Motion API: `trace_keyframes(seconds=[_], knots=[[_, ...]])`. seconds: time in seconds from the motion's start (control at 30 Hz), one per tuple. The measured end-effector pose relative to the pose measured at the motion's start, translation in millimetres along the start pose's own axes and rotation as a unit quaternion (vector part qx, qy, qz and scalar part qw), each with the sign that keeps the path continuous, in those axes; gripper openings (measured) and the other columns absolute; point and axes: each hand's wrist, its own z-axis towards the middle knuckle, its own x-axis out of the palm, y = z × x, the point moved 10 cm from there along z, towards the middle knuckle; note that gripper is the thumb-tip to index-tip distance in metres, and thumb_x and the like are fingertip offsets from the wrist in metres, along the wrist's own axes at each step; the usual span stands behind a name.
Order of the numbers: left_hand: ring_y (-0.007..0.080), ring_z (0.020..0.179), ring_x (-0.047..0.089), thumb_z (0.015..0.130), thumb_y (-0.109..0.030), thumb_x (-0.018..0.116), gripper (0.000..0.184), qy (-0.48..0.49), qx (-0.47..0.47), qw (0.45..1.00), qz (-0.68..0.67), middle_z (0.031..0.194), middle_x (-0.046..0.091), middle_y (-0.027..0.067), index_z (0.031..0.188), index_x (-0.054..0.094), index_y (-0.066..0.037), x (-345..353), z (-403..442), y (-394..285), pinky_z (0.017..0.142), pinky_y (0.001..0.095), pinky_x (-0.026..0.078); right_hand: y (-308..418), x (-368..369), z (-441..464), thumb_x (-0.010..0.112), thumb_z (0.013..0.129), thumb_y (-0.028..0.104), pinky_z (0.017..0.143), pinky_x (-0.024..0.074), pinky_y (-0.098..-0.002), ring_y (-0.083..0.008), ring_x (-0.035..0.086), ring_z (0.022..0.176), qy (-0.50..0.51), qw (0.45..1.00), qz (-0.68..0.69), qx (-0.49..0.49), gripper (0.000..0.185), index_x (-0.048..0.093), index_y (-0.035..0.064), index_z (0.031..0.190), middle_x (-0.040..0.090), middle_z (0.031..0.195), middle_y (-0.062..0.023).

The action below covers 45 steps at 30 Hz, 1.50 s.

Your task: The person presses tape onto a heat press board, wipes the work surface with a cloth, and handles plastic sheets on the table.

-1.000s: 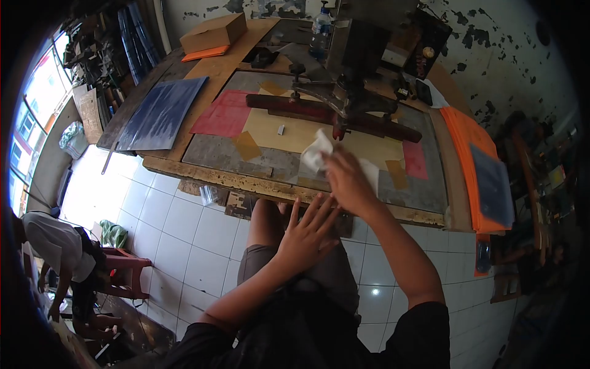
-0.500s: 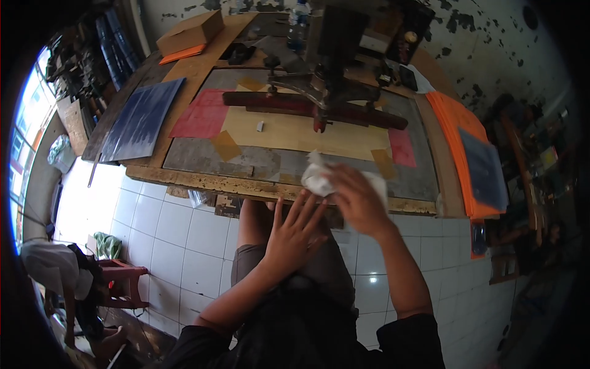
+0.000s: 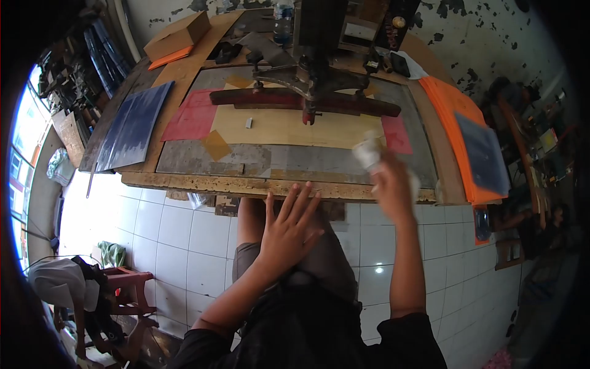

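Observation:
My right hand (image 3: 393, 184) is closed around a crumpled white cloth (image 3: 367, 154), above the front right part of the grey metal plate (image 3: 295, 161). The hand and cloth are a little blurred. Against the worn wooden front edge (image 3: 203, 183) of the table rests my left hand (image 3: 291, 218), fingers spread and holding nothing. Beyond both hands, a yellowish sheet (image 3: 276, 130) lies on the plate, with a pink sheet (image 3: 187, 117) at its left end and brown tape (image 3: 217, 146) at a corner. A small white piece (image 3: 249, 123) sits on the yellowish sheet.
A dark press frame with a red-brown bar (image 3: 264, 101) stands over the sheets. Blue plastic sheets (image 3: 136, 126) lie at left, orange sheets (image 3: 445, 107) at right. A cardboard box (image 3: 178, 38) and a water bottle (image 3: 283, 21) stand behind. Another person (image 3: 64, 286) bends at lower left.
My right hand has moved right with the cloth, away from my left hand. My left hand stays at the table edge, and the view has shifted slightly.

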Motion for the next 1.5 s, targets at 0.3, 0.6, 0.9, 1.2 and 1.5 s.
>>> trace_keyframes(seconds=[0.3, 0.6, 0.9, 1.2, 1.5], knots=[[0.0324, 0.163, 0.028, 0.096, -0.054, 0.07, 0.083, -0.018, -0.011, 1.0, -0.019, 0.174, 0.035, 0.0124, 0.162, 0.046, -0.011, 5.8, -1.1, 4.0, 0.13, 0.0659, 0.013, 92.7, 17.6, -36.5, 0.067, 0.099, 0.01, 0.121, 0.0392, -0.0561, -0.0394, 0.051, 0.145, 0.005, 0.98, 0.012, -0.2, 0.043, 0.063, 0.0078, 0.142, 0.059, 0.152, -0.0161], [0.0335, 0.161, 0.032, 0.1, -0.056, 0.065, 0.078, -0.063, -0.033, 0.997, -0.011, 0.172, 0.039, 0.0122, 0.162, 0.047, -0.013, -6.0, 17.5, 15.1, 0.129, 0.0668, 0.014, 58.1, 20.9, 14.8, 0.063, 0.104, 0.019, 0.118, 0.0405, -0.0559, -0.0465, 0.051, 0.14, -0.053, 0.988, -0.039, -0.138, 0.042, 0.059, 0.0036, 0.143, 0.061, 0.141, -0.0243], [0.033, 0.158, 0.037, 0.095, -0.047, 0.07, 0.071, -0.01, 0.052, 0.998, -0.029, 0.165, 0.05, 0.0109, 0.152, 0.058, -0.008, -32.0, 80.5, 112.2, 0.132, 0.061, 0.014, 42.2, 38.2, 67.5, 0.065, 0.104, 0.018, 0.116, 0.0435, -0.0558, -0.0485, 0.053, 0.138, -0.021, 0.983, -0.022, -0.178, 0.041, 0.061, 0.0006, 0.14, 0.061, 0.141, -0.0268], [0.0316, 0.162, 0.03, 0.086, -0.055, 0.071, 0.089, 0.024, 0.088, 0.995, -0.04, 0.169, 0.045, 0.0101, 0.158, 0.052, -0.005, -37.8, 77.5, 127.5, 0.134, 0.0596, 0.007, 132.2, 63.5, 27.7, 0.069, 0.099, 0.012, 0.119, 0.0426, -0.0523, -0.0448, 0.052, 0.142, 0.063, 0.946, 0.064, -0.312, 0.039, 0.067, 0.0048, 0.138, 0.064, 0.141, -0.0228], [0.0295, 0.165, 0.024, 0.11, -0.035, 0.041, 0.056, 0.099, 0.012, 0.991, -0.092, 0.172, 0.041, 0.0063, 0.157, 0.053, -0.006, -35.0, 85.2, 135.2, 0.135, 0.0579, 0.002, 168.6, 65.1, -6.6, 0.074, 0.095, 0.012, 0.122, 0.0412, -0.0521, -0.0373, 0.051, 0.146, 0.142, 0.92, 0.083, -0.355, 0.049, 0.067, 0.0123, 0.143, 0.059, 0.152, -0.019]])
